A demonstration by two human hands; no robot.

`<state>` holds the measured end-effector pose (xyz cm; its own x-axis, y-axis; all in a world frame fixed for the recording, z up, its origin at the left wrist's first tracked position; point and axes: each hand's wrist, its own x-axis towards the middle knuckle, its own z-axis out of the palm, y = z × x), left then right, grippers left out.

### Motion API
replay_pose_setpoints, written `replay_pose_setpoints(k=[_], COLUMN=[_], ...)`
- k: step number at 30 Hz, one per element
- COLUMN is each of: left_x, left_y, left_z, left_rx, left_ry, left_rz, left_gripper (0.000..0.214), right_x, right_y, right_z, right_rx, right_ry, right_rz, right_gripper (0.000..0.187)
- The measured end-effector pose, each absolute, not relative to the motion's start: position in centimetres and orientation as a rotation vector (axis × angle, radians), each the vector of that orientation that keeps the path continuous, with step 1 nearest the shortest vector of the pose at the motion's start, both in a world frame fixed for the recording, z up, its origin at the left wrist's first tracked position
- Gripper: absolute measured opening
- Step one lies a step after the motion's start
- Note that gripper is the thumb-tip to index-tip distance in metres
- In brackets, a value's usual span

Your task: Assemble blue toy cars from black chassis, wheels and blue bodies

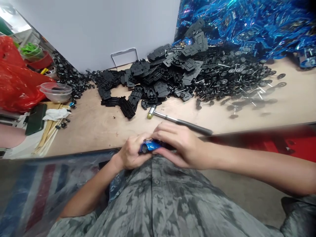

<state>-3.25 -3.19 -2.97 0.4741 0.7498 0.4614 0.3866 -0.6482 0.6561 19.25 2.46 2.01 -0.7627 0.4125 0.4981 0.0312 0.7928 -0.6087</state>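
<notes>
**Q:** Where is the car?

**A:** The left hand (pixel 132 152) and right hand (pixel 181 144) are clenching their grip on a blue toy car (pixel 149 146), at six o'clock in view.

**Q:** And nearby?

**A:** A steel-handled hammer (pixel 177 118) is lying at twelve o'clock from the hands, just below black plastic toy-car chassis (pixel 160 89) heaped on the desk (pixel 86 131).

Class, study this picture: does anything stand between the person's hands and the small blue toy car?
Nothing visible does: the left hand and right hand are both wrapped around the small blue toy car. A metal hammer with a brass-coloured head lies beyond them on the wooden bench, not between them.
</notes>
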Motion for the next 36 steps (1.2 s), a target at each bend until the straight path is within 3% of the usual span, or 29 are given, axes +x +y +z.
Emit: replay_pose_setpoints(k=[6,11,21,29,36], left_x=[-3.3,-3.3,-3.5,-3.5,-3.5], left_y=[-3.7,-3.8,-3.3,-3.5,-3.6], left_z=[-2.8,-2.4,-1.5,-1.8,-2.0], left_rx=[2.113,2.135,2.114,2.098,2.116], left_ry=[0.981,0.958,1.014,1.043,1.008], left_rz=[1.038,0.979,0.904,1.034,1.02], left_gripper=[0.041,0.03,0.032,0.034,0.039], right_x=[19.6,19.1,18.6,19.4,19.4], right_y=[4.2,4.6,3.5,4.8,5.1], right_z=[2.3,2.6,2.1,3.0,3.3], right_rx=[-0.356,-0.291,-0.237,-0.365,-0.209], right_ry=[-2.307,-2.334,-2.228,-2.284,-2.368], right_rz=[1.098,1.129,0.899,1.059,1.043], right_gripper=[0.016,0.014,0.01,0.014,0.009])
